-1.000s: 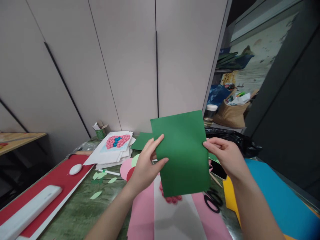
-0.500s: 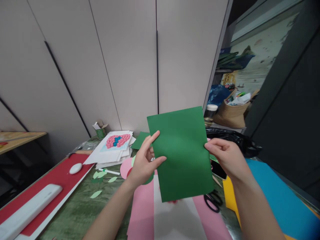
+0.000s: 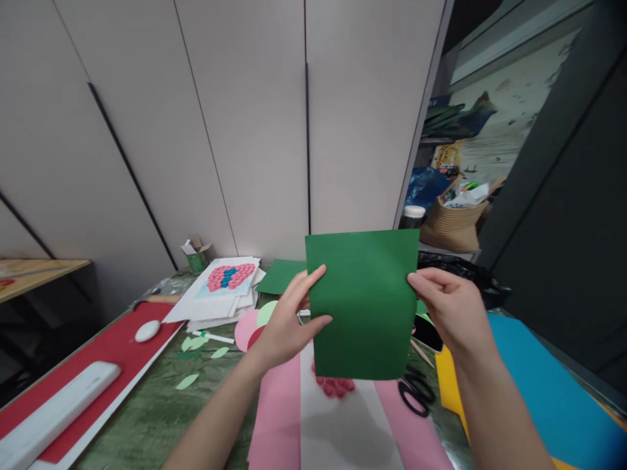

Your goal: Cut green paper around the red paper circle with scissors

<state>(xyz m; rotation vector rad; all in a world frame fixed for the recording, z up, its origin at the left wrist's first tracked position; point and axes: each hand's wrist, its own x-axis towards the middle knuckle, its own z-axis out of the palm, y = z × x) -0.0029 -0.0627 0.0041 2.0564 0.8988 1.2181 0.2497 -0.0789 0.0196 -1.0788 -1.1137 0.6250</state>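
Note:
A sheet of dark green paper (image 3: 363,307) is held up over the table between both hands. My left hand (image 3: 289,320) grips its left edge, thumb and index finger on the near face and the other fingers behind. At the right edge, my right hand (image 3: 448,297) pinches the sheet between thumb and fingers. Below it lies white paper (image 3: 350,431) bearing a cluster of pink rosettes (image 3: 336,386), partly covered by the green sheet. Pink paper (image 3: 277,411) lies beneath the white one. Black-handled scissors (image 3: 415,395) rest close to my right forearm.
On the left are red paper (image 3: 117,339), a long white device (image 3: 63,408), a white oval object (image 3: 147,331) and pale green paper leaves (image 3: 187,382). Behind stand white sheets with a pink-and-blue heart (image 3: 230,279). Blue paper (image 3: 533,378) and yellow paper (image 3: 450,385) lie right.
Both hands have shifted the green sheet slightly right. It hangs straighter, with its top edge lower and leaning away, so more of the pink rosettes shows beneath it.

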